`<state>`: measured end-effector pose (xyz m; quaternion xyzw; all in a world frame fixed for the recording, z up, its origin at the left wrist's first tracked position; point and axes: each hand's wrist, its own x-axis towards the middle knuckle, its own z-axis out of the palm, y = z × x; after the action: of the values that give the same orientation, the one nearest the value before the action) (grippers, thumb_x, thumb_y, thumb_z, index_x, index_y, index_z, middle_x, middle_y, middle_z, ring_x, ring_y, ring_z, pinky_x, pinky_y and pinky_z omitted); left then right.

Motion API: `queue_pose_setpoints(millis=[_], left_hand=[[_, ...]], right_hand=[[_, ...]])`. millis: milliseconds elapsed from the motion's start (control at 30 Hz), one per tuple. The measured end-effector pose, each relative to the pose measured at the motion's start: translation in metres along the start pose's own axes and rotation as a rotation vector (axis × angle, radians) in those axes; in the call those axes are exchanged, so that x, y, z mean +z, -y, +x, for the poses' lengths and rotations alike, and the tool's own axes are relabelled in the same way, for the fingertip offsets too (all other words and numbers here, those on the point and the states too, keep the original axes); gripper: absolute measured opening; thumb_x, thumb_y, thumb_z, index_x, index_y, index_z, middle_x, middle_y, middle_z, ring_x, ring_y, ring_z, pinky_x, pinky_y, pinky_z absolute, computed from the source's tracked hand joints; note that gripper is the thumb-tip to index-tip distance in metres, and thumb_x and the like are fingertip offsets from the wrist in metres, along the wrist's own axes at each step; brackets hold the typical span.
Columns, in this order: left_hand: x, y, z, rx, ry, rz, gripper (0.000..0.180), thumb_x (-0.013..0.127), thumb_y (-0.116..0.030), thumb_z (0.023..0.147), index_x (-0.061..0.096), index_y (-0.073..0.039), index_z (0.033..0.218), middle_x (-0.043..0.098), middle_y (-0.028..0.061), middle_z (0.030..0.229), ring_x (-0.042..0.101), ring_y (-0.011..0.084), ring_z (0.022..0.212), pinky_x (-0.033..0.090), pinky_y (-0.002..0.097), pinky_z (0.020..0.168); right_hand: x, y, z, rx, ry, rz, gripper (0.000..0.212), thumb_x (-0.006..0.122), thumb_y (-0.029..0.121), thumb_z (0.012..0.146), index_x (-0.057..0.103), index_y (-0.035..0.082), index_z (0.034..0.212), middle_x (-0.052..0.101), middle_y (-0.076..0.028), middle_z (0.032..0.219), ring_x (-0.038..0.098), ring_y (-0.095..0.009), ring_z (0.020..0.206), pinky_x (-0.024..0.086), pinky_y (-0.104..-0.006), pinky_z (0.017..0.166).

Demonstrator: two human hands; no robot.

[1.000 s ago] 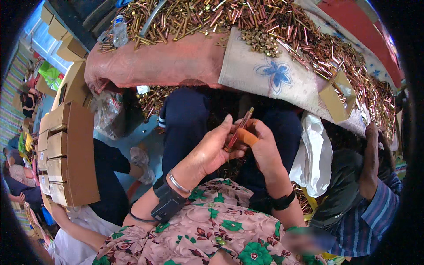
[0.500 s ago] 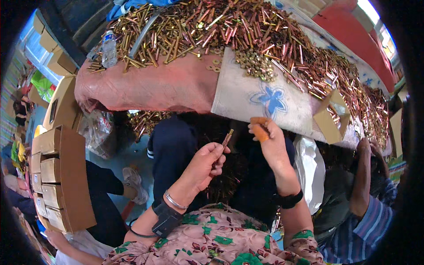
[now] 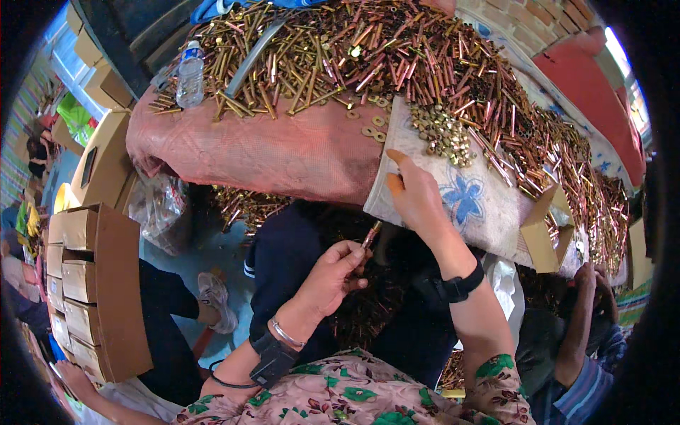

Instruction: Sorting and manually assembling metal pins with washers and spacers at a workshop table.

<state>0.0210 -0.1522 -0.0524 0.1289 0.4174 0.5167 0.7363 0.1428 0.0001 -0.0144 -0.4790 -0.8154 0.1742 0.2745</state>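
- A large brown carton (image 3: pixel 126 290) on the left holds rows of smaller pale cardboard boxes (image 3: pixel 79 280).
- An open cardboard box (image 3: pixel 535 248) sits at the right front edge of the bench (image 3: pixel 312 152), metal pieces showing in its opening.
- A clear, ribbed plastic bottle (image 3: pixel 190 76) stands beside the heaped bolts (image 3: pixel 418 57); a crinkled transparent bag (image 3: pixel 159 209) lies below, its contents unclear.
- Long, shiny, brassy-pink bolts cover the back; small, chunky nuts (image 3: pixel 446 138) and flat, ring-shaped washers (image 3: pixel 374 129) lie in front.
- Reddish textured cloth meets a pale, blue-flowered one.
- The left hand (image 3: pixel 331 275) pinches a slim metal piece (image 3: pixel 372 232), tilted upward, below the bench edge.
- The right hand (image 3: pixel 414 190), fingers loose and spread, reaches near the washers.
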Motion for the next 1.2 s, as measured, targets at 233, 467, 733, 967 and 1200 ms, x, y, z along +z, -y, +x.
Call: queue_pose_setpoints(millis=[233, 467, 733, 967, 1200], left_hand=[[0.004, 0.006, 0.014, -0.032, 0.044, -0.016, 0.013, 0.049, -0.021, 0.091, 0.05, -0.008, 0.089, 0.039, -0.0032, 0.067, 0.035, 0.0056, 0.057, 0.031, 0.0203, 0.049], [-0.002, 0.005, 0.015, -0.036, 0.01, -0.02, 0.014, 0.05, -0.022, 0.09, 0.049, -0.007, 0.09, 0.041, -0.0012, 0.067, 0.033, 0.0063, 0.055, 0.026, 0.0191, 0.046], [-0.001, 0.005, 0.015, 0.001, 0.035, -0.005, 0.013, 0.049, -0.02, 0.091, 0.05, -0.007, 0.09, 0.044, -0.001, 0.069, 0.035, 0.0054, 0.055, 0.027, 0.0177, 0.046], [-0.002, 0.008, 0.019, -0.003, 0.07, 0.003, 0.012, 0.048, -0.019, 0.091, 0.05, -0.007, 0.091, 0.044, -0.0015, 0.067, 0.034, 0.0046, 0.052, 0.026, 0.0174, 0.045], [0.001, 0.007, 0.02, -0.011, 0.046, 0.048, 0.013, 0.048, -0.02, 0.091, 0.049, -0.007, 0.09, 0.044, -0.0023, 0.066, 0.033, 0.0044, 0.05, 0.025, 0.0174, 0.044]], right_hand=[[0.003, 0.001, 0.04, -0.052, 0.034, -0.236, 0.034, 0.047, 0.012, 0.08, 0.053, 0.008, 0.113, 0.059, -0.022, 0.076, 0.057, -0.041, 0.074, 0.044, -0.0473, 0.064], [0.009, 0.006, 0.03, -0.013, 0.03, -0.232, 0.013, 0.047, 0.016, 0.081, 0.053, 0.005, 0.087, 0.06, -0.022, 0.074, 0.058, -0.04, 0.074, 0.046, -0.0465, 0.064], [-0.028, -0.047, 0.019, 0.014, -0.335, -0.172, 0.018, 0.054, 0.009, 0.079, 0.054, 0.006, 0.097, 0.06, -0.019, 0.084, 0.057, -0.038, 0.079, 0.045, -0.0458, 0.068], [-0.021, -0.068, 0.028, -0.048, -0.2, -0.277, 0.015, 0.054, 0.008, 0.076, 0.054, 0.005, 0.091, 0.058, -0.019, 0.083, 0.056, -0.038, 0.08, 0.046, -0.0451, 0.068], [-0.027, -0.058, 0.007, 0.087, -0.29, -0.063, 0.013, 0.056, 0.013, 0.082, 0.053, 0.003, 0.089, 0.06, -0.019, 0.076, 0.058, -0.034, 0.069, 0.045, -0.0393, 0.061]])
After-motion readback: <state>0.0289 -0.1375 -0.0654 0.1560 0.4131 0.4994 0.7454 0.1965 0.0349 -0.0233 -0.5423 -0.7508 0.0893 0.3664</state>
